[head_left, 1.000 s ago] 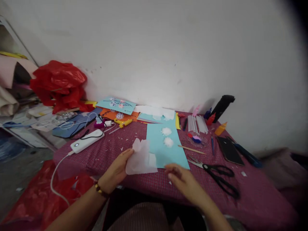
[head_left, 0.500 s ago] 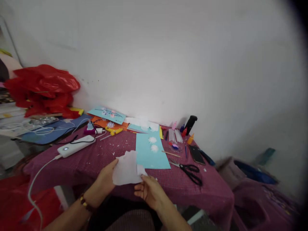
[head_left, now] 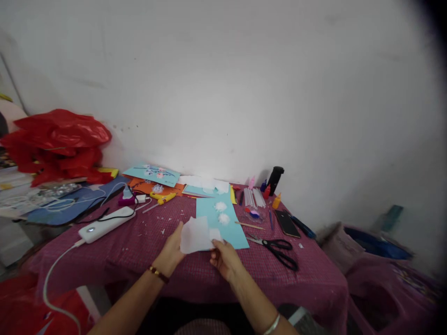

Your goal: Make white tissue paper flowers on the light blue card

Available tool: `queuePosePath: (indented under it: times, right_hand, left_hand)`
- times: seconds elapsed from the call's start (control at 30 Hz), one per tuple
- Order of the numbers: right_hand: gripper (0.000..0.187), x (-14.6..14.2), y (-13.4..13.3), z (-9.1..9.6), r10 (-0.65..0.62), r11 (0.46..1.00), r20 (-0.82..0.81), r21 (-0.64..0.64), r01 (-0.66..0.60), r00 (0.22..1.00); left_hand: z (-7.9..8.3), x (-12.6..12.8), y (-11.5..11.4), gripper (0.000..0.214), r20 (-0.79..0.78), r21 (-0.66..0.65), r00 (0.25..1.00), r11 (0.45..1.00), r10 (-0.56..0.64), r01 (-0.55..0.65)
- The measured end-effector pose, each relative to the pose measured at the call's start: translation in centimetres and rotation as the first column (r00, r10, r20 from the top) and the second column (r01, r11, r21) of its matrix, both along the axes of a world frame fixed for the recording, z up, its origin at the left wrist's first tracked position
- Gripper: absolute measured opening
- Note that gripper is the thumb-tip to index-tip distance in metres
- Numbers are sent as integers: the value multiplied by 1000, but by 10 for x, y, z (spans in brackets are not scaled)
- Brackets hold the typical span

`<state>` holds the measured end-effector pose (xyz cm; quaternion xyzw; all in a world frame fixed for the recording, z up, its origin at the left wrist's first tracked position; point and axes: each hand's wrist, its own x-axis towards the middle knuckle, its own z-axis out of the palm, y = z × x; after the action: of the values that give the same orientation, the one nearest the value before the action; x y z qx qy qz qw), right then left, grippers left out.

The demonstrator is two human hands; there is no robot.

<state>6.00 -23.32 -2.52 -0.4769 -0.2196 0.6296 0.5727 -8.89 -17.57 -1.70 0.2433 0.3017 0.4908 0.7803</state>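
Both of my hands hold one thin white tissue sheet (head_left: 195, 235) just above the maroon checked tablecloth (head_left: 139, 246). My left hand (head_left: 172, 253) grips its left edge, thumb up. My right hand (head_left: 225, 258) pinches its lower right corner. Right behind the sheet lies a light blue card (head_left: 225, 228) with two white fluffy tufts (head_left: 221, 212) on it. Black-handled scissors (head_left: 279, 249) lie to the right of my right hand.
A white power bank (head_left: 106, 223) with cables lies at the left, a yellow glue gun (head_left: 162, 197) and coloured papers behind. White sticks (head_left: 252, 197), small bottles, a black phone (head_left: 285, 222) and a black flask (head_left: 274, 180) stand at the back right. Red plastic bags (head_left: 56, 142) are piled far left.
My right hand came from the table to the sheet's lower right corner and took hold of it. The view swung right and then settled; both hands moved forward over the table.
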Motion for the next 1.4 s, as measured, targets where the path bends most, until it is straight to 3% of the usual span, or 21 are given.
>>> queuePosePath:
  times: [0.27,0.43,0.57,0.7,0.83,0.93,1.03,1.13,1.2,1.23,1.3,1.33,1.4]
  right_hand:
    - [17,6,0,-7,33,999,-46,17,-32,998]
    - [26,13,14,10,47,997,-14,70,-46,999]
    - [49,14,31,23,31,988,-26,150,-27,999]
    - [44,5,31,12,99,990,-56,103,-92,994]
    - [60,-2,21,-5,34,995,-50,99,-29,998]
    - [66,-3,8,-12,-27,995,-26,97,29,999]
    - [67,-2,-7,-14,-58,994,-2,97,58,998]
    - [69,3,-18,-13,-84,984,-30,153,88,996]
    - [71,12,-21,-7,-82,968,-43,235,90,996]
    - [70,19,-20,-3,-75,959,-23,272,79,997]
    - [65,35,-16,7,-65,946,79,321,36,995]
    - [63,43,-14,12,-60,944,153,329,6,986]
    - [57,55,-8,21,-43,944,284,325,-54,958]
  left_hand:
    - [-2,9,-20,37,-148,212,989,975,-28,59]
    - [13,-2,-9,54,-323,366,943,930,81,45]
    - [22,-14,12,69,-384,356,909,934,161,-16]
    - [15,-22,16,58,-369,292,924,956,98,15]
    - [4,-25,1,45,-321,296,945,954,60,40]
    - [-3,-16,-15,53,-331,341,932,940,145,-25]
    - [-9,0,-36,73,-478,375,844,925,245,-56]
    - [-19,6,-67,82,-561,472,766,882,313,-14]
    - [-29,1,-90,76,-555,543,782,836,282,84]
    - [-35,-3,-100,70,-556,572,804,798,209,189]
    - [-45,-9,-114,59,-590,596,807,673,-3,438]
    - [-47,-10,-117,57,-574,592,817,662,-54,460]
    - [-49,-5,-117,51,-465,517,876,764,-129,387]
